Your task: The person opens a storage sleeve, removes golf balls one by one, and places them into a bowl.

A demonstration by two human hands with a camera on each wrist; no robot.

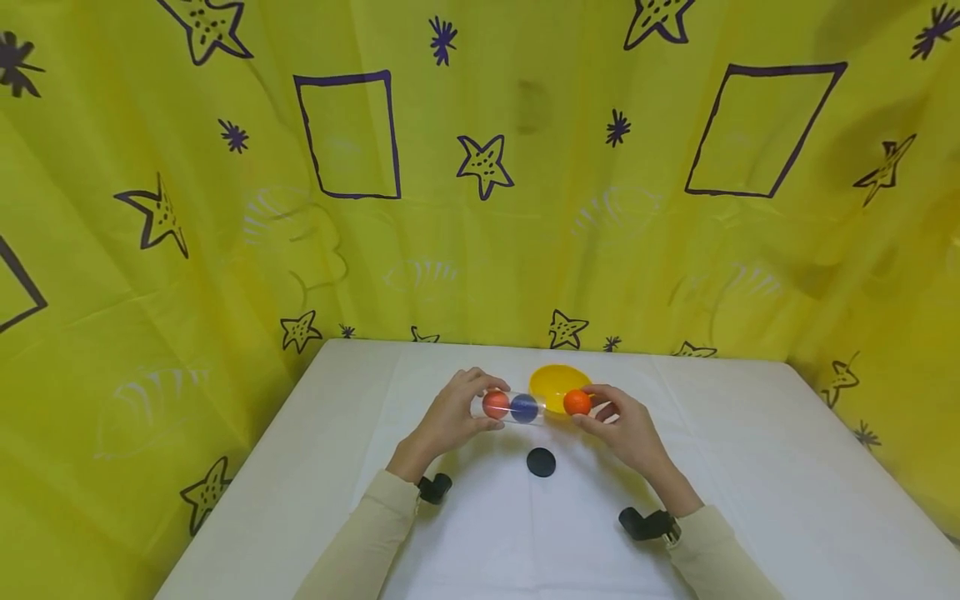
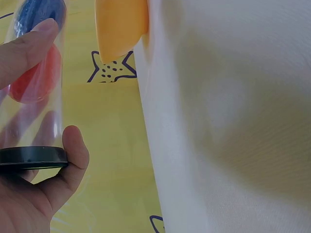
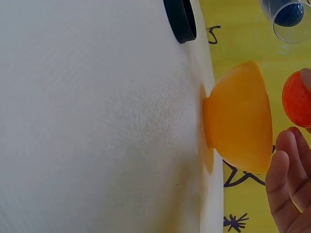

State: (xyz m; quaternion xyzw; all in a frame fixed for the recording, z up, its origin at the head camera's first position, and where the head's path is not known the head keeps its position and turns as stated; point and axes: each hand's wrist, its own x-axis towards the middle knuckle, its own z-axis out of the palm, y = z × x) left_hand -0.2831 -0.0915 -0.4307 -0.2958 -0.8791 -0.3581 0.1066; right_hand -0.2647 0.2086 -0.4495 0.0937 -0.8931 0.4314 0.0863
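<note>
A star-printed yellow curtain (image 1: 540, 237) backs the white tabletop (image 1: 300, 475), with my left hand (image 1: 453, 408) and right hand (image 1: 628, 427) near a yellow bowl (image 1: 553, 380). The left grips a clear tube (image 1: 510, 406); a black lid (image 1: 541, 462) lies nearer me. A red ball (image 1: 495, 405) and blue ball (image 1: 524, 408) sit inside the tube; the right pinches an orange ball (image 1: 577, 402).

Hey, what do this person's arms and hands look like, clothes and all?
The left sleeve and right sleeve are long and pale beige. A small black device sits at the left wrist, another black device at the right. The left hand and right hand wear no gloves.
</note>
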